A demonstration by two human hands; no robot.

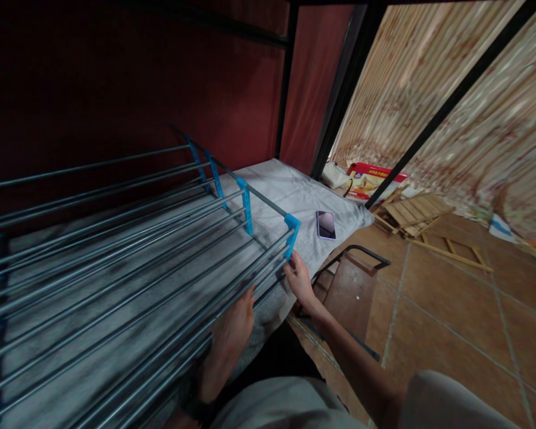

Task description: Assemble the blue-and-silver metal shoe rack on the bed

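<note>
A metal rack (129, 250) of long grey tubes with blue plastic joints lies on its side over a grey blanket (295, 190) on a bed. My left hand (234, 325) reaches under the nearest tubes and grips one from below. My right hand (298, 277) holds the rack's near corner just below a blue joint (292, 232), fingers wrapped on a tube end.
A phone (326, 224) lies face up on the blanket near the bed's edge. A black bed frame post (455, 98) slants overhead. On the tiled floor stand a small black-framed stool (352, 280), wooden slats (417, 211) and a red box (370, 179).
</note>
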